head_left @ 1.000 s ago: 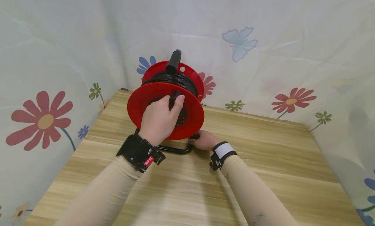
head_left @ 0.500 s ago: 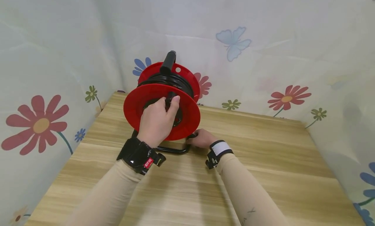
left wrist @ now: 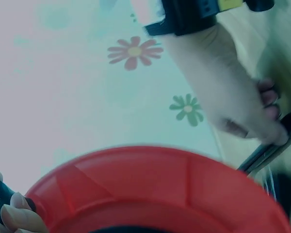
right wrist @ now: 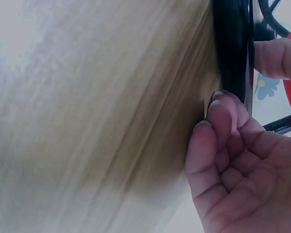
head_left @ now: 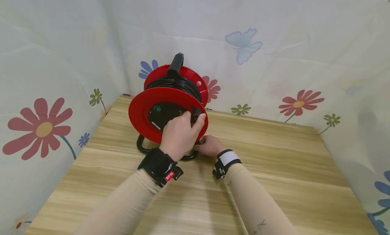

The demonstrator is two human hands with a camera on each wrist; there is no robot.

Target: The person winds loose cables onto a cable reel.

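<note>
A red cable reel [head_left: 141, 108] with black cable [head_left: 178, 82] wound on it stands on a black tube frame [head_left: 141, 144] in the head view. My left hand [head_left: 179, 135] grips the black crank knob [head_left: 196, 114] at the right side of the reel's front disc; part of the black centre plate [head_left: 159, 113] shows beside it. Low on the right, my right hand [head_left: 211, 145] pinches the frame's tube. The right wrist view has this black tube [right wrist: 233, 53] between thumb and curled fingers. In the left wrist view the knob [left wrist: 2, 198] sits in my left fingers.
The wood-patterned table [head_left: 274, 167] carries the reel near its back edge. A pale curtain [head_left: 195, 22] printed with flowers and a butterfly hangs behind and at both sides. A black carrying handle [head_left: 175, 66] rises at the reel's top.
My left hand has carried the knob from the upper middle of the disc to its right side, turning the reel clockwise. The centre plate is more exposed. My right hand stays at the frame.
</note>
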